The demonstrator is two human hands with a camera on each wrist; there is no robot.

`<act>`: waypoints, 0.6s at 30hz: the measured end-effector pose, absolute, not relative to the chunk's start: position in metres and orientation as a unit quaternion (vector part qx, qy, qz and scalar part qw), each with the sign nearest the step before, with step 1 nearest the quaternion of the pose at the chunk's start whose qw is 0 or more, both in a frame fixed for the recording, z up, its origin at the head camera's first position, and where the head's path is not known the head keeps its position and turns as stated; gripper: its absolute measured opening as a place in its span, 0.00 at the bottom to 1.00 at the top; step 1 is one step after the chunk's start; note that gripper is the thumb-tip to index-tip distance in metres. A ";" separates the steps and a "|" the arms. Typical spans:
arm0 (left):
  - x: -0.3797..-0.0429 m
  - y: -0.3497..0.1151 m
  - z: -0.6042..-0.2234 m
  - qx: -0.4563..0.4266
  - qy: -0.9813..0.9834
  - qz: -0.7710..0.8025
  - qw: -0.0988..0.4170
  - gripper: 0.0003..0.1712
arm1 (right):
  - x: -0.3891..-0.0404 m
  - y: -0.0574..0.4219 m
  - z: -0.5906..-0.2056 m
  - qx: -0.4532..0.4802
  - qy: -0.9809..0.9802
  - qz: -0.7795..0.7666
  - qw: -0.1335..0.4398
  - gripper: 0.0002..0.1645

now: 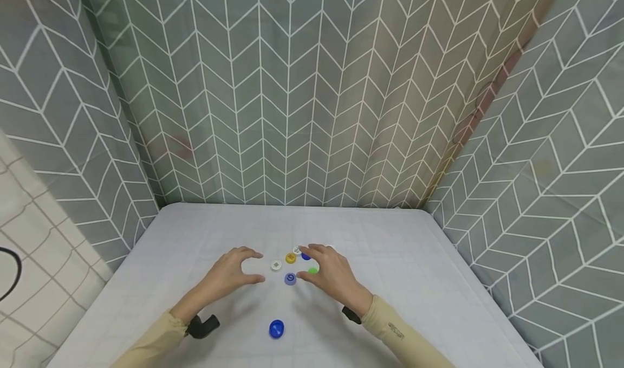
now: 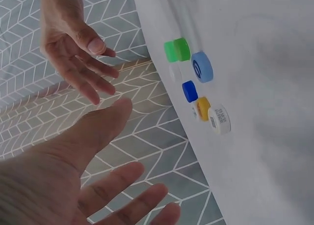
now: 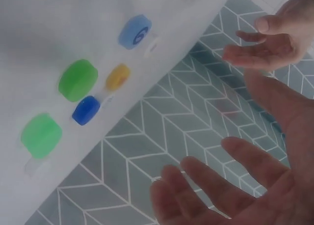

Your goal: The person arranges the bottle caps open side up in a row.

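Note:
My left hand (image 1: pixel 226 270) hovers over the table left of a loose group of bottle caps, thumb and fingers spread apart with nothing between them. On the other side, my right hand (image 1: pixel 333 270) is held over the group's right part, its fingers also parted and holding nothing. Between the hands lie a white cap (image 1: pixel 276 265), a yellow cap (image 1: pixel 291 258) and a light blue cap (image 1: pixel 290 278). A small dark blue cap (image 3: pixel 86 110), a green cap (image 3: pixel 78 80) and a light green cap (image 3: pixel 41 135) show in the right wrist view; my right hand partly hides this side in the head view.
A larger blue cap (image 1: pixel 276 329) lies apart from the others, nearer the front of the white-covered table (image 1: pixel 390 238). Patterned grey curtains (image 1: pixel 287 97) stand behind the table and along its sides. White tiles (image 1: pixel 34 259) show at the left.

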State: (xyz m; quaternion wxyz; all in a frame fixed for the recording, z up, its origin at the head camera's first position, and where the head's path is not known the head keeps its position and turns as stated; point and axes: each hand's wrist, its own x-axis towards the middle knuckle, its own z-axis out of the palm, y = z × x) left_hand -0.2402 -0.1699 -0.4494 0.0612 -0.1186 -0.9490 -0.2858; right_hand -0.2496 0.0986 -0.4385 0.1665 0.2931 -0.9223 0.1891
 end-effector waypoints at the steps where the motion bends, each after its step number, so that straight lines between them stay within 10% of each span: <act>1: -0.242 -0.170 -0.450 -0.117 -0.950 -0.284 0.060 0.31 | -0.251 0.097 -0.439 0.293 -0.923 0.188 0.167 0.36; 18: -0.280 -0.159 -0.464 -0.138 -0.950 -0.276 0.050 0.26 | -0.274 0.069 -0.457 0.292 -0.926 0.190 0.148 0.32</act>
